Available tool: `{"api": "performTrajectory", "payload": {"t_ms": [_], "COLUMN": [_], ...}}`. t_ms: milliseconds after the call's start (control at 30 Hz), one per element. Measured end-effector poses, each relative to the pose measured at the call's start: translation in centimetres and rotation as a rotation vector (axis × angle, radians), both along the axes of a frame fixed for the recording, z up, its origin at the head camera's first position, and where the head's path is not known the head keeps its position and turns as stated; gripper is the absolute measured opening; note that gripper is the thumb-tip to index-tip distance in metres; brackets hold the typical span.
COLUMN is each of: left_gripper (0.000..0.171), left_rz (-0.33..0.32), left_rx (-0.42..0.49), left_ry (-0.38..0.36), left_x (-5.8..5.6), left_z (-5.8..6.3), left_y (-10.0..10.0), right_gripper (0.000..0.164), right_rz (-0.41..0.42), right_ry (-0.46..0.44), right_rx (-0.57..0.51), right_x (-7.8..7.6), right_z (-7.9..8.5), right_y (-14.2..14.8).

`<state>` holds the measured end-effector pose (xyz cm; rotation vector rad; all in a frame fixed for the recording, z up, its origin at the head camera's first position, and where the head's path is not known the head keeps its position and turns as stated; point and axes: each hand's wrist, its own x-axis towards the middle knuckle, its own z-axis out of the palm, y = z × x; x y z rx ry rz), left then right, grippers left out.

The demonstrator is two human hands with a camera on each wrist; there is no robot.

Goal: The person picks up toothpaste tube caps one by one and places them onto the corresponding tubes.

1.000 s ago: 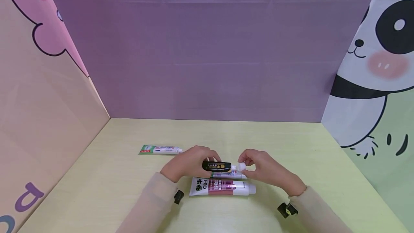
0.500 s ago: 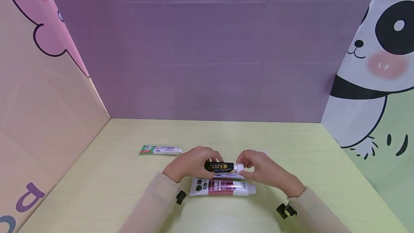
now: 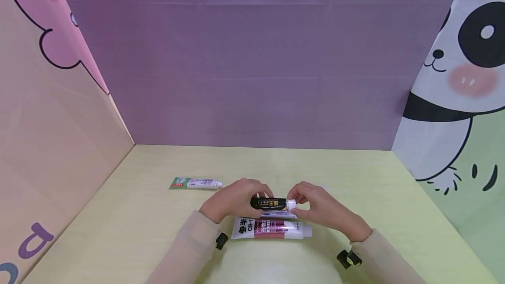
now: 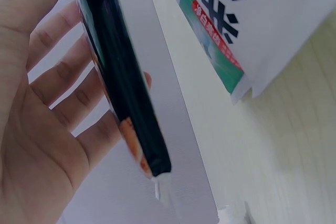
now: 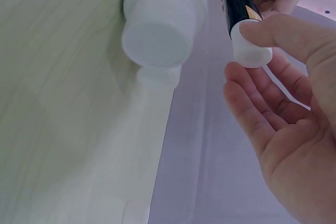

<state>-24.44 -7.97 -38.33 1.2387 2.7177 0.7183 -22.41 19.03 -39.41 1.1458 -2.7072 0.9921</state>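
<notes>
My left hand (image 3: 236,197) grips a small black toothpaste tube (image 3: 272,204) with gold lettering, thumb on the near side and fingers on the far side. The tube points right, above the other tubes. At its right end sits a white cap (image 3: 292,204), pinched by the thumb and fingers of my right hand (image 3: 325,207). In the right wrist view the thumb lies on the side of the cap (image 5: 254,53), against the tube's end. Just below the black tube lies a white tube (image 3: 278,215), partly hidden. Nearer still is a large white and purple toothpaste tube (image 3: 272,228).
A green and white toothpaste tube (image 3: 197,182) lies farther back on the left of the pale wooden table (image 3: 158,240). A small white item (image 3: 323,186) shows just behind my right hand. A purple wall (image 3: 260,78) and printed side panels enclose the table.
A second ago the white nozzle showed between tube and cap; the cap has moved left over it and now meets the tube. My left hand and the tube have shifted slightly right.
</notes>
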Motion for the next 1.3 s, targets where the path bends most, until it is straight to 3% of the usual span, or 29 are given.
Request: {"api": "performTrajectory", "payload": {"t_ms": [433, 833, 1100, 1300], "left_gripper": [0.036, 0.036, 0.036, 0.036], "left_rz": [0.005, -0.01, 0.006, 0.005], "left_rx": [0.007, 0.017, 0.019, 0.019], "left_ry": [0.011, 0.03, 0.02, 0.023], "left_x": [-0.07, 0.1, 0.1, 0.1], "left_z": [-0.06, 0.12, 0.09, 0.11], "left_y": [-0.07, -0.03, -0.3, -0.35], "right_gripper": [0.018, 0.026, 0.033, 0.042], "right_rz": [0.009, -0.003, -0.058, -0.057], "right_ry": [-0.123, -0.155, -0.215, -0.203], "right_rx": [-0.002, -0.014, 0.015, -0.005], "right_x": [0.17, -0.1, 0.2, 0.4], "right_z": [0.15, -0.42, -0.19, -0.18], "right_y": [0.16, 0.19, 0.41, 0.47]}}
